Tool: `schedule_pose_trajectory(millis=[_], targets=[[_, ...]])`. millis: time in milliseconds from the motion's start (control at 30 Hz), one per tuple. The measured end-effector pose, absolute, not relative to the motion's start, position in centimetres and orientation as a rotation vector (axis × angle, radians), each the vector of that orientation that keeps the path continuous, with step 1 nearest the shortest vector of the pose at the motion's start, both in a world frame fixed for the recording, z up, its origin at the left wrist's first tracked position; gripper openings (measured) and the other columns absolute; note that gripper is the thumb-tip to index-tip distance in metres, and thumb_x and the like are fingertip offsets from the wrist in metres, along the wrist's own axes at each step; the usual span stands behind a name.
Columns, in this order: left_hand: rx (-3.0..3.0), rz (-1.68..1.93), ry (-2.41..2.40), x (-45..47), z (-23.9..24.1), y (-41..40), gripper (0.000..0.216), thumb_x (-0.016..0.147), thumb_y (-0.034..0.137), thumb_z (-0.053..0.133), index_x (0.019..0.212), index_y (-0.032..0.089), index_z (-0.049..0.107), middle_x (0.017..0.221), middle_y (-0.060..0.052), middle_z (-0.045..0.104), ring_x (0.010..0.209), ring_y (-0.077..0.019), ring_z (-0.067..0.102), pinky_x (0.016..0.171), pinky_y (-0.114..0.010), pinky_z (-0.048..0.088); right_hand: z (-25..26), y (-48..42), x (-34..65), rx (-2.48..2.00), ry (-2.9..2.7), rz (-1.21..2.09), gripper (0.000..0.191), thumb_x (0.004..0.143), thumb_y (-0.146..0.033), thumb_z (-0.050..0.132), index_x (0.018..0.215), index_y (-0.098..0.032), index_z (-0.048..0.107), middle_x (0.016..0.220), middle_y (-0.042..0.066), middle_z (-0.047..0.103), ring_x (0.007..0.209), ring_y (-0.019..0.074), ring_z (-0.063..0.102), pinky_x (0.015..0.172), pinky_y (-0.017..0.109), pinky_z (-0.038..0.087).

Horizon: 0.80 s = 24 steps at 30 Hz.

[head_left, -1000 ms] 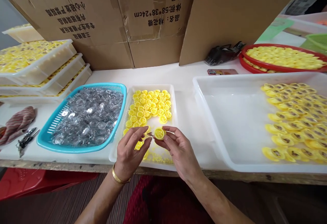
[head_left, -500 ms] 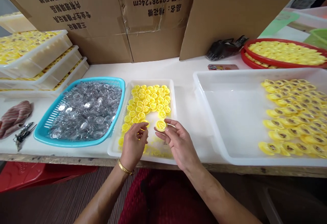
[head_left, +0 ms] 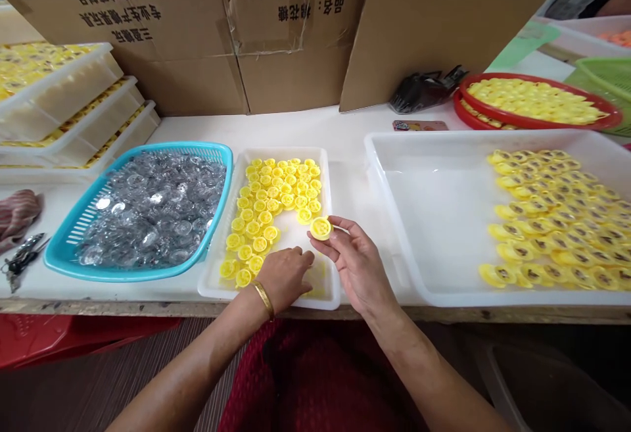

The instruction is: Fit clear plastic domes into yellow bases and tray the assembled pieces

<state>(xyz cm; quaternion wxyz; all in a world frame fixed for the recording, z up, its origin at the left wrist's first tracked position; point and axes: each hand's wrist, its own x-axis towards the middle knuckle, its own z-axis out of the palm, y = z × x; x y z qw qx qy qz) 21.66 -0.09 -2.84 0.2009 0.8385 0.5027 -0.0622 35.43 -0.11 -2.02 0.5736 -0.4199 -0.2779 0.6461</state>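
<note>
My right hand (head_left: 352, 254) pinches one round yellow plastic cup (head_left: 321, 228) between thumb and fingers, its patterned inner face turned up. It is held above the right edge of a shallow white tray (head_left: 335, 287). My left hand (head_left: 286, 275), with a gold bracelet at the wrist, is over the tray's near part, palm down and fingers curled. Anything in its grip is hidden. Several similar yellow cups (head_left: 266, 195) lie in rows at the tray's far and left sides. Yellow specks are on the tray floor near my hands.
Left stands a blue basket (head_left: 54, 248) of clear plastic pieces (head_left: 158, 208). Right is a large white bin (head_left: 424, 221) with rows of yellow pieces with dark centres (head_left: 552, 221). Stacked trays (head_left: 89, 110), keys (head_left: 22, 258), a card (head_left: 419, 125), red baskets (head_left: 611, 116) and cardboard (head_left: 290, 83) surround these.
My left hand has moved right and down, away from the cups at the tray's left. My right hand still holds the yellow cup, slightly farther right. The camera view has shifted a little.
</note>
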Motion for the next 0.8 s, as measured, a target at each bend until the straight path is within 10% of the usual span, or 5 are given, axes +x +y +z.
schedule_pose_trajectory(millis=[333,500,800], targets=[[2.203,0.116,1.541,21.6,-3.0,0.3,0.023,0.088,0.017,0.044,0.084,0.013,0.067,0.084,-0.011,0.066,0.079,-0.0229,0.064,0.071,-0.035,0.049,-2.0,-0.3,35.6,-0.986,-0.631,1.540,0.033,0.073,-0.033,0.072,0.099,-0.020,0.058,0.087,0.001,0.072,0.090,0.0214,0.069,0.099,0.046,0.046],[1.189,0.869,1.384,20.0,-1.8,-0.4,0.022,0.077,0.027,0.064,0.094,0.013,0.062,0.071,-0.004,0.065,0.060,-0.0158,0.062,0.051,-0.025,0.048,-1.9,-0.4,35.4,-0.969,-0.647,1.542,0.032,0.074,-0.032,0.072,0.099,-0.019,0.058,0.089,0.001,0.072,0.090,0.0204,0.068,0.099,0.044,0.046],[0.767,1.159,1.109,19.7,-0.5,-1.5,0.040,0.070,0.026,0.075,0.105,0.013,0.059,0.079,-0.006,0.070,0.059,-0.0117,0.061,0.054,-0.021,0.048,-1.6,-0.6,34.6,-0.962,-0.654,1.574,0.030,0.074,-0.031,0.073,0.098,-0.020,0.059,0.086,0.000,0.072,0.089,0.0198,0.068,0.098,0.044,0.047]])
